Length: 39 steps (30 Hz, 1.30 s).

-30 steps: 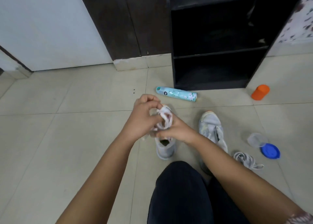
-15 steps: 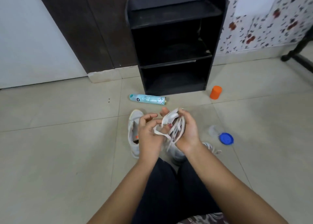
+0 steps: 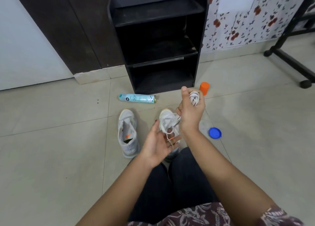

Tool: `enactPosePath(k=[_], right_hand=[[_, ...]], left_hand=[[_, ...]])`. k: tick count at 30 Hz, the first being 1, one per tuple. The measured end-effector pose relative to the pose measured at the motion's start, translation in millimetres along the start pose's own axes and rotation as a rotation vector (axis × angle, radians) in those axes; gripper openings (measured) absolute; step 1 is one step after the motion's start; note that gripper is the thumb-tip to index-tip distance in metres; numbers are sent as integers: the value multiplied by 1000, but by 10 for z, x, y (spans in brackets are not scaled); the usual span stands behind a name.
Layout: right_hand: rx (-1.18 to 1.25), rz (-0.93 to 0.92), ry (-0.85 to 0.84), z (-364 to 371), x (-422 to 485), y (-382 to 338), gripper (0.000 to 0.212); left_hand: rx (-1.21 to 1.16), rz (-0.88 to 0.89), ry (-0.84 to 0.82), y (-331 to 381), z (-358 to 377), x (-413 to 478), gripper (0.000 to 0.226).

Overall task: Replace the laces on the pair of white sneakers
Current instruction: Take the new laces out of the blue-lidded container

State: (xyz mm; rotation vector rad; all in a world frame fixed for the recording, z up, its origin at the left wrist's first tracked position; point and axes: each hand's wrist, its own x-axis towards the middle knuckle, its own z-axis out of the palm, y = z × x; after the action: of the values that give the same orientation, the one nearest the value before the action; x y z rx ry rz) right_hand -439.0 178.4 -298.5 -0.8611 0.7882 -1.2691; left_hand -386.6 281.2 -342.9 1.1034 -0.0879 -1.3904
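I'm looking into a home: pale floor tiles (image 3: 51, 157), a black shoe rack (image 3: 158, 38) top centre against dark wood panelling (image 3: 68, 29), floral wallpaper (image 3: 247, 21) upper right.

Your floor tiles (image 3: 51, 149) looked smooth, glossy; the sneaker (image 3: 128, 140) matt cloth, the lace bundle (image 3: 194, 98) woven, the spray can (image 3: 137, 98) shiny.

The right hand (image 3: 190, 114) hides much of one sneaker (image 3: 166, 117) (the black stand (image 3: 289, 57) runs off frame).

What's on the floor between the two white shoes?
Only bare floor tile shows between the left sneaker and the right sneaker, in the head view. The left hand overlaps that gap lower down.
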Motion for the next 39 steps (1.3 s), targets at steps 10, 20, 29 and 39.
enactPosePath(k=[10,20,29,39], right_hand=[[-601,-262,-183,-319,-94,497,16],[-511,192,-462,-646,89,530,28],[-338,403,-179,-691,228,386,17],[-232,29,85,-662,255,370,19]], left_hand=[[77,175,138,159,396,182,42],[920,111,146,432,304,239,88],[344,329,420,-8,64,230,11],[409,-56,55,-68,358,357,41]])
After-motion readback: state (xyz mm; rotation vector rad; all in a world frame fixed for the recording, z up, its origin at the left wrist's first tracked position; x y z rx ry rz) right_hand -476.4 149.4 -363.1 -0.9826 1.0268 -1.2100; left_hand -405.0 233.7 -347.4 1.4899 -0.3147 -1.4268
